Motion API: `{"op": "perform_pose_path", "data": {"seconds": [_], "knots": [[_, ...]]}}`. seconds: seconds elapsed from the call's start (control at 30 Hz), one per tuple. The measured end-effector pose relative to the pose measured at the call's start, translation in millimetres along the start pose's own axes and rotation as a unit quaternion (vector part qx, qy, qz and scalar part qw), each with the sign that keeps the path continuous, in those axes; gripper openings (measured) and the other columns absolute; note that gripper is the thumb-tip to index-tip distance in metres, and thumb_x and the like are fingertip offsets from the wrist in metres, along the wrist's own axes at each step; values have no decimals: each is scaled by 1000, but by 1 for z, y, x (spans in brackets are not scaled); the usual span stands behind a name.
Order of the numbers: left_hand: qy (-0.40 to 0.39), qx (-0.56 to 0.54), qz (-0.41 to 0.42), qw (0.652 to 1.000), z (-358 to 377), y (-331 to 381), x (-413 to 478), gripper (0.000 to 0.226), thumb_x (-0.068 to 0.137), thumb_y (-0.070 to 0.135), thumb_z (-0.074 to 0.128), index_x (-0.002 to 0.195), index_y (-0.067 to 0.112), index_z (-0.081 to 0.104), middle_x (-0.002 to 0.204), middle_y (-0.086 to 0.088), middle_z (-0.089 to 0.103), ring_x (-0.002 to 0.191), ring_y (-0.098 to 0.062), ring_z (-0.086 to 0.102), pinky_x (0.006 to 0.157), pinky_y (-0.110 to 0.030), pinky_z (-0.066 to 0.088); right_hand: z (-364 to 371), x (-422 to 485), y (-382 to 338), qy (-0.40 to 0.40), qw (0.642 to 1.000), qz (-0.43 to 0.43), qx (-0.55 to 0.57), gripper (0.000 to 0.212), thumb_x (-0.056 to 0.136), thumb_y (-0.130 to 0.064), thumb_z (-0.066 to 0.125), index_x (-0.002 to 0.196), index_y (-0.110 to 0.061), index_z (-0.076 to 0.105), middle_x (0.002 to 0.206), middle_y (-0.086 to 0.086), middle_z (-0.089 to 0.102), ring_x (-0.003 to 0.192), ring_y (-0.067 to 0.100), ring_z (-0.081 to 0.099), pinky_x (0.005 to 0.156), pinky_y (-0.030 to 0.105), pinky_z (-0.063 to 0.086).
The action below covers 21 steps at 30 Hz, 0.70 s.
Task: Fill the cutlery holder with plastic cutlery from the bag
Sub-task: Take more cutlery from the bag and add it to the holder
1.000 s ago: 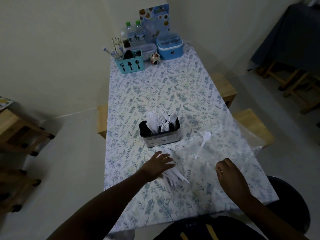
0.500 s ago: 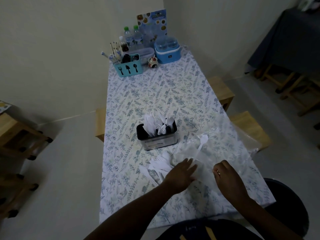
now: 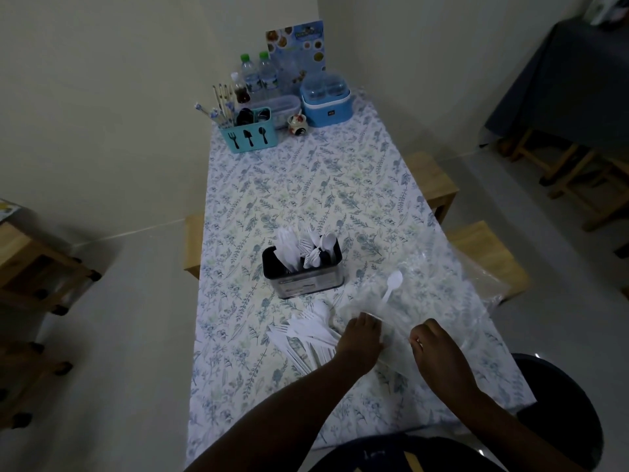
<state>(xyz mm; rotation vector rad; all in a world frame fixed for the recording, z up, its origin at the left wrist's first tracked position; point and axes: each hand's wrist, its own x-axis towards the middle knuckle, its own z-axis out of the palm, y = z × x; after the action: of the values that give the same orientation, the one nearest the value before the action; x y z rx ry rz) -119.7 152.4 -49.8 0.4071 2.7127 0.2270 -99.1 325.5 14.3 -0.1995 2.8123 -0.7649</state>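
Forks and spoons (image 3: 299, 248) standing in cutlery holder (image 3: 306, 284) at mid worktop (image 3: 306, 185); single spoon (image 3: 392, 286) lying in bag (image 3: 439, 294); right grip (image 3: 439, 349) pinching bag; left grip (image 3: 360, 340) touching bag mouth, closure untellable.

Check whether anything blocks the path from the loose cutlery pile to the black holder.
Nothing visible. Only bare tablecloth lies between the pile and the holder; the bag sits to the right, off that line.

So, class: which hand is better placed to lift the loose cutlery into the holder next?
Probably the left hand: it lies beside the pile of cutlery, near the holder. The right hand is farther off, holding the bag.
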Motion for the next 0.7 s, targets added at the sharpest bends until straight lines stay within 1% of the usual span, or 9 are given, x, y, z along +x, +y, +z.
{"op": "perform_pose_path", "data": {"seconds": [0.07, 0.17, 0.3, 0.37, 0.4, 0.43, 0.5, 0.57, 0.7], "knots": [[4, -11, 15, 1000, -2, 0, -4, 49, 98, 21, 47, 139, -4, 40, 147, -25, 36, 136, -39, 35, 110, -47, 33, 0, 3, 1, -4, 1000, -2, -1, 13, 93, -18, 43, 87, -14, 54, 94, 5, 51, 82, 21, 52, 72, 33, 47], [25, -1, 26, 999, 4, 0, -12, 36, 95, 8, 43, 128, -5, 51, 141, -27, 44, 126, -41, 47, 100, -48, 45, 0, 6, 0, -5, 1000, 1, 2, 13, 94, -17, 44, 87, -13, 54, 94, 6, 51, 83, 23, 53, 72, 34, 46], [46, -17, 18, 999, 9, 1, -24, 30, 90, 3, 47, 117, -3, 59, 130, -23, 53, 114, -38, 53, 91, -45, 52, -4, 7, -2, -1, 1000, 1, -14, 12, 93, -14, 46, 86, -11, 55, 93, 8, 52, 83, 25, 54, 71, 34, 46], [47, -44, 6, 998, 12, 0, -26, 32, 87, 2, 48, 116, -2, 59, 130, -21, 53, 115, -37, 52, 92, -45, 52, -6, 6, -5, 2, 1000, -2, -14, 10, 85, -7, 59, 77, -11, 56, 83, 6, 54, 74, 22, 56, 65, 28, 45], [52, -54, -8, 997, 13, 0, -26, 32, 87, 3, 47, 117, 0, 59, 130, -20, 53, 116, -36, 52, 93, -45, 51, -7, 5, -8, -18, 1000, -3, -7, 16, 78, -2, 67, 71, -11, 56, 76, 5, 54, 67, 20, 56, 60, 25, 44], [58, -69, -26, 996, 14, 1, -25, 32, 89, 5, 45, 118, 1, 58, 130, -19, 52, 117, -35, 51, 95, -44, 50, -6, 5, -6, -6, 999, -24, -21, 19, 75, 0, 70, 69, -11, 56, 74, 4, 53, 64, 19, 56, 58, 23, 43], [66, -89, -65, 992, 15, 3, -25, 32, 94, 10, 40, 120, 2, 57, 128, -17, 51, 117, -33, 50, 96, -42, 49, -5, 8, -3, 7, 1000, -18, 1, 8, 86, -7, 59, 80, -10, 57, 85, 7, 54, 75, 22, 56, 65, 26, 43], [55, -94, -86, 990, 14, 5, -27, 30, 95, 7, 40, 117, -2, 59, 125, -19, 52, 115, -34, 49, 96, -42, 47, -2, 11, 1, 9, 1000, 1, 11, 11, 93, -14, 47, 88, -10, 56, 95, 8, 53, 84, 24, 54, 72, 32, 44], [63, -63, -95, 991, 12, 5, -35, 23, 88, -1, 46, 97, -4, 66, 105, -21, 61, 99, -34, 58, 88, -39, 52, -1, 12, 0, 0, 1000, 2, 26, 12, 94, -15, 46, 89, -10, 56, 96, 9, 53, 85, 24, 53, 73, 34, 45]]}}
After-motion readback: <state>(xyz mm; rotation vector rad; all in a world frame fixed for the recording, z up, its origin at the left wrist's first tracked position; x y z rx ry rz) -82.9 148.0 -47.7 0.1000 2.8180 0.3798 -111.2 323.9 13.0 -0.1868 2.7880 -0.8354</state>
